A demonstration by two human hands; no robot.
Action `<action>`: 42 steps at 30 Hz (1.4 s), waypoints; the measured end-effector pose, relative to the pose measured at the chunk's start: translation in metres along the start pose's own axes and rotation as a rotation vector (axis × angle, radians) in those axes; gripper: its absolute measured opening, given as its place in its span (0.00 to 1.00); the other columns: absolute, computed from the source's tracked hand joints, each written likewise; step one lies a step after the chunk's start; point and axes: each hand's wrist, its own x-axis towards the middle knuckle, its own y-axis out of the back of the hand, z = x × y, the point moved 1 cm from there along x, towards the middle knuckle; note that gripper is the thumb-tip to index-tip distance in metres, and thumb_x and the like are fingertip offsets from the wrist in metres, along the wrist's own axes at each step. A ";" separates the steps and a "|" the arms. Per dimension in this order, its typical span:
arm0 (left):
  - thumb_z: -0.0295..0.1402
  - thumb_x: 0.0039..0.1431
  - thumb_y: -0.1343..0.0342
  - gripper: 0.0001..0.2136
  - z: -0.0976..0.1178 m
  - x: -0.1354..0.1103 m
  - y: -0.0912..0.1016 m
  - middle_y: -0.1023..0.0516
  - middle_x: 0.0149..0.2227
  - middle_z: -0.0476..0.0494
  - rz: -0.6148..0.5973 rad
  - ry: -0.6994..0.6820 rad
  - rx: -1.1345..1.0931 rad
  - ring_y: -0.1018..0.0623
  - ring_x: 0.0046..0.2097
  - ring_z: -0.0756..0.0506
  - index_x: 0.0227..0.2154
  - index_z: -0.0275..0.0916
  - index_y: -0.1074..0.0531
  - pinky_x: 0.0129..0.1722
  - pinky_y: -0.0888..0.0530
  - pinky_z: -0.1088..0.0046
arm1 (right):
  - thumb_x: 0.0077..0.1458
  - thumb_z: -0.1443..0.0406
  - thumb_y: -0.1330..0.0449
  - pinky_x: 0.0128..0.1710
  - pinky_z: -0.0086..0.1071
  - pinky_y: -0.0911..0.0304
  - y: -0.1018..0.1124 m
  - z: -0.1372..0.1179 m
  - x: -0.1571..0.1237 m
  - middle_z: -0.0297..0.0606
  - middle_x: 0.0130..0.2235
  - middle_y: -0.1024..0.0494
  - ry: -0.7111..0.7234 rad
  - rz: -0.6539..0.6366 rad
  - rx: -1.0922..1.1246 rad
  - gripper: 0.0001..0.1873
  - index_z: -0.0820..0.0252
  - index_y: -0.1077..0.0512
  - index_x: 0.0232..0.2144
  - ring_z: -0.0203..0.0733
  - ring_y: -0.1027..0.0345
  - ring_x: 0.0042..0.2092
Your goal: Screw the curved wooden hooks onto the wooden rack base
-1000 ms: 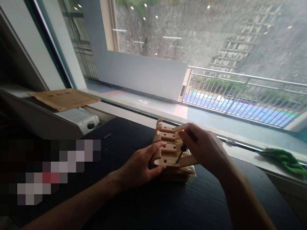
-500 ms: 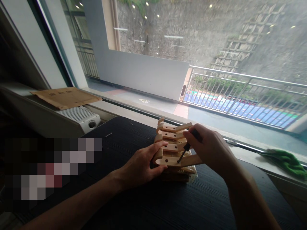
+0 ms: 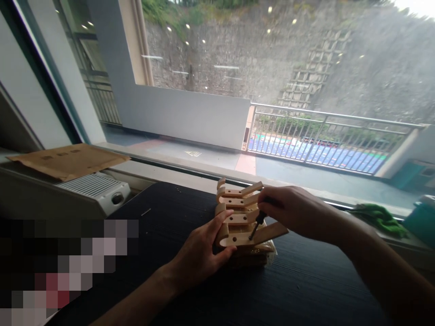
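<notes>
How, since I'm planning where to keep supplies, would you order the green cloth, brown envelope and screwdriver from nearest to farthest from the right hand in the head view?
1. Screwdriver: held in the right hand.
2. Green cloth: to that hand's right, past the dark table.
3. Brown envelope: far left, on the white unit with a grille.

This is perhaps a school room, overlooking a walkway (image 3: 278,167), railing (image 3: 316,139) and blue ground (image 3: 275,146).

Screwdriver handle (image 3: 261,218) partly hidden by right fingers (image 3: 266,195); right edge cuts teal object (image 3: 421,222).
</notes>
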 end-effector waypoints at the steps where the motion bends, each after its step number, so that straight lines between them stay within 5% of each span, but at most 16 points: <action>1: 0.29 0.53 0.42 0.32 0.000 0.000 0.000 0.31 0.56 0.47 0.000 -0.003 -0.007 0.28 0.53 0.44 0.59 0.48 0.48 0.53 0.30 0.67 | 0.57 0.62 0.49 0.23 0.27 0.48 0.002 -0.002 0.000 0.32 0.28 0.25 0.001 -0.015 -0.022 0.11 0.55 0.27 0.31 0.32 0.37 0.25; 12: 0.28 0.52 0.42 0.31 0.002 0.000 0.002 0.31 0.56 0.45 0.013 -0.038 -0.040 0.29 0.54 0.44 0.58 0.44 0.45 0.55 0.32 0.67 | 0.60 0.56 0.53 0.21 0.28 0.54 -0.006 -0.009 -0.004 0.32 0.22 0.29 -0.113 0.061 -0.220 0.17 0.58 0.30 0.28 0.32 0.43 0.22; 23: 0.29 0.52 0.41 0.30 -0.001 0.000 0.000 0.31 0.55 0.48 0.023 -0.057 -0.051 0.29 0.53 0.45 0.58 0.46 0.44 0.54 0.33 0.71 | 0.57 0.61 0.48 0.24 0.26 0.50 0.000 -0.021 -0.002 0.30 0.26 0.27 -0.014 0.032 -0.128 0.11 0.56 0.29 0.29 0.30 0.40 0.25; 32: 0.28 0.51 0.40 0.30 -0.001 -0.003 0.000 0.30 0.55 0.47 0.034 -0.055 -0.058 0.29 0.53 0.45 0.57 0.45 0.44 0.54 0.33 0.71 | 0.57 0.56 0.48 0.28 0.29 0.39 -0.026 0.007 0.007 0.36 0.29 0.24 -0.075 0.140 0.216 0.15 0.60 0.27 0.35 0.37 0.32 0.29; 38: 0.27 0.50 0.39 0.32 0.004 -0.002 0.002 0.29 0.53 0.47 0.030 -0.028 -0.038 0.27 0.51 0.46 0.57 0.44 0.44 0.51 0.31 0.73 | 0.56 0.56 0.46 0.36 0.33 0.35 -0.020 0.013 0.001 0.37 0.35 0.23 0.009 0.045 0.395 0.14 0.59 0.26 0.36 0.41 0.30 0.38; 42: 0.26 0.50 0.40 0.33 0.006 -0.002 0.001 0.29 0.53 0.47 0.043 0.003 -0.004 0.27 0.50 0.46 0.58 0.45 0.46 0.51 0.31 0.74 | 0.55 0.55 0.45 0.33 0.32 0.35 -0.020 0.024 0.002 0.37 0.30 0.24 -0.030 0.068 0.445 0.16 0.60 0.24 0.33 0.40 0.30 0.34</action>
